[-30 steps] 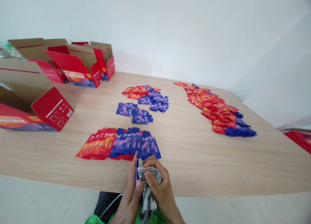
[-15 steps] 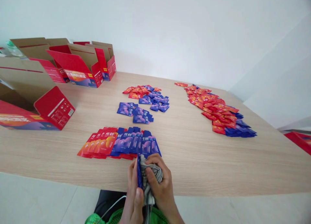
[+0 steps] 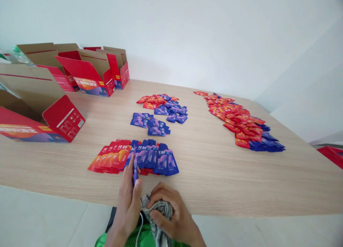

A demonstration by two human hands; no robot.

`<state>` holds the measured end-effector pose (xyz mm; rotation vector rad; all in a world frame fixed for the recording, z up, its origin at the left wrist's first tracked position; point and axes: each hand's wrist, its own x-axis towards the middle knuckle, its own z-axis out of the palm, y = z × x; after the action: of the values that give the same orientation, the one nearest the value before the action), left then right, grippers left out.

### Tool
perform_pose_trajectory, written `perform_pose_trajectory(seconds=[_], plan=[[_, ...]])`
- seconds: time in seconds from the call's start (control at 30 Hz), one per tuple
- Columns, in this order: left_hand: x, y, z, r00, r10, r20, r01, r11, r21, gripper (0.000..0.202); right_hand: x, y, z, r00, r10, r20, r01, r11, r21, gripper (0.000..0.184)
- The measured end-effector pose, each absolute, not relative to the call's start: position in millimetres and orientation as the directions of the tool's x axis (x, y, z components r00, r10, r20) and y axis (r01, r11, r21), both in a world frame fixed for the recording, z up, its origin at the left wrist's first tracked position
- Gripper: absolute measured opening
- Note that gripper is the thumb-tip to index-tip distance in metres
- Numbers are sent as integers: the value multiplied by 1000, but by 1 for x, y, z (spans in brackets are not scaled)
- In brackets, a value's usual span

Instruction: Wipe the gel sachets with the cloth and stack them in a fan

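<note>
My left hand (image 3: 128, 200) is closed on a blue pouch (image 3: 135, 170), held on edge between thumb and fingers just above the table's front part. A bunched grey striped cloth (image 3: 162, 209) is gripped in my right hand (image 3: 175, 211), low at the table's front edge. Just beyond the hands lies a fanned row of pouches, with red pouches (image 3: 115, 156) on the left and blue pouches (image 3: 163, 159) on the right. Some red ones show beneath the blue. Farther back sits a small loose group of blue pouches (image 3: 158, 127) and red pouches (image 3: 150, 100).
On the right is a long heap of red and blue pouches (image 3: 233, 115). Open red cartons stand at the left: a near carton (image 3: 64, 122) and several farther ones, including one carton (image 3: 91, 86) by the wall. A red object (image 3: 332, 154) shows at the right edge.
My left hand has moved left with the blue pouch, away from the cloth. My right hand has drawn slightly down, still gripping the cloth.
</note>
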<state>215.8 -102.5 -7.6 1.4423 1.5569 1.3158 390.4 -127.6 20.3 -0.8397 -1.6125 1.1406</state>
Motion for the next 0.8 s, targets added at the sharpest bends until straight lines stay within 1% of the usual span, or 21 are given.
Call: perform_pose_trajectory(seconds=[0.1, 0.17, 0.23, 0.33, 0.47, 0.63, 0.8], plan=[[206, -66, 9, -200, 953, 229, 649, -47, 759, 75, 404, -125, 19, -178, 934, 311, 53, 325, -944, 21], [203, -43, 14, -159, 954, 254, 792, -30, 610, 72, 414, -123, 16, -61, 949, 310, 52, 313, -948, 23], [202, -25, 14, -144, 953, 267, 873, -5, 488, 68, 424, -121, 12, 37, 954, 297, 36, 296, -955, 24], [203, -9, 11, -139, 953, 270, 930, 31, 367, 67, 437, -119, 3, 116, 964, 239, 37, 237, -971, 26], [209, -2, 10, -138, 956, 257, 959, 64, 277, 66, 446, -119, -7, 191, 964, 183, 32, 180, -983, 29], [216, -3, 12, -157, 968, 194, 967, 110, 230, 62, 445, -120, -4, 223, 960, 168, 10, 170, -985, 34], [217, -6, 8, -166, 960, 225, 972, 120, 204, 61, 445, -119, 0, 267, 956, 117, -18, 127, -992, 38]])
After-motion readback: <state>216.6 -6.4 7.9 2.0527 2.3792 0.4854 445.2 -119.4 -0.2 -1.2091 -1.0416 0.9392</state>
